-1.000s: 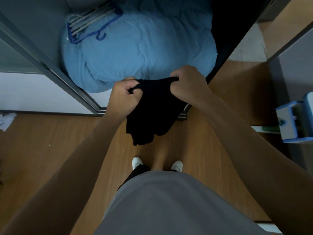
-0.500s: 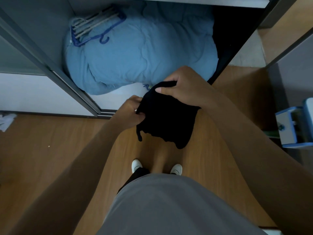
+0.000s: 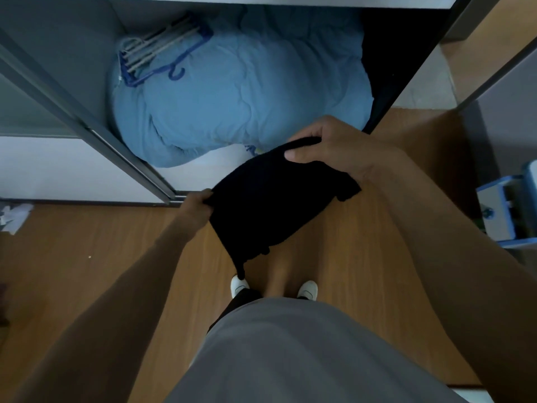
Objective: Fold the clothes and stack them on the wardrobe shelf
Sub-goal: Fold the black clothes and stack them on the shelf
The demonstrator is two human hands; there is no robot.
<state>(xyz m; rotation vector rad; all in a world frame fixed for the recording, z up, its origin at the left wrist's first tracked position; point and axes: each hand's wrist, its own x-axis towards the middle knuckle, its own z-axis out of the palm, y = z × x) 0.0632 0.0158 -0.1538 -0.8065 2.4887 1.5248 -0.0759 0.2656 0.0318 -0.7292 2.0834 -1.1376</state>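
A black garment (image 3: pixel 267 205) is stretched between both hands above the wooden floor, in front of the open wardrobe. My left hand (image 3: pixel 199 206) pinches its lower left edge. My right hand (image 3: pixel 334 146) grips its upper right corner with the thumb lying across the cloth. The bottom of the garment hangs down toward my white shoes (image 3: pixel 239 285). Along the top of the view runs the pale edge of a wardrobe shelf (image 3: pixel 261 0).
A bulky light-blue quilt (image 3: pixel 238 91) fills the wardrobe floor, with blue and grey hangers (image 3: pixel 162 50) lying on it. The sliding-door rail (image 3: pixel 87 132) runs diagonally on the left. A blue and white box (image 3: pixel 505 210) stands at right. White scraps (image 3: pixel 14 216) lie at left.
The hands have moved apart: my left hand dropped lower and to the left, my right hand stayed high, and the bunched black garment is now spread out flatter between them.
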